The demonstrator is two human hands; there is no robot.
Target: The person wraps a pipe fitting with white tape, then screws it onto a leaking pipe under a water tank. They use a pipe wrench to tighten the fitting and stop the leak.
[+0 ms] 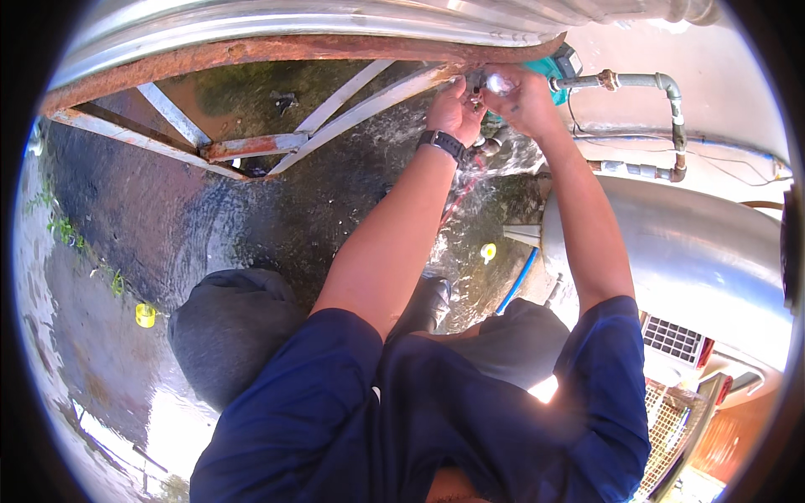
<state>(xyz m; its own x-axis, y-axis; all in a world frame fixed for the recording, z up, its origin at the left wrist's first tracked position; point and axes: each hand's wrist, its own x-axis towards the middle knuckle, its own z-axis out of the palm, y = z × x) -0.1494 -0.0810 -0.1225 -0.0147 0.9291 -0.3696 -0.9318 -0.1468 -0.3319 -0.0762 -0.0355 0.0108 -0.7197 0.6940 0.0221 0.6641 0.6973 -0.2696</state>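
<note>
My left hand [453,113], with a dark watch at the wrist, has its fingers curled at a small dark fitting [476,99] just below the rusty frame's corner. My right hand [520,101] is closed beside it around a bright, shiny piece [499,84] that I cannot make out. Behind my right hand sits a teal pump [545,67], with a galvanized pipe [646,80] running right from it. Water splashes on the ground below my hands, where a thin red line [457,201] runs down. What exactly my left fingers grip is hidden.
A rusty angle-iron frame [251,149] spans the upper left under corrugated metal [293,21]. A large steel tank [688,235] lies at right, near a blue hose [516,281]. Yellow pieces [145,315] lie on the wet concrete around my bent legs. A wire-mesh rack [662,436] stands at lower right.
</note>
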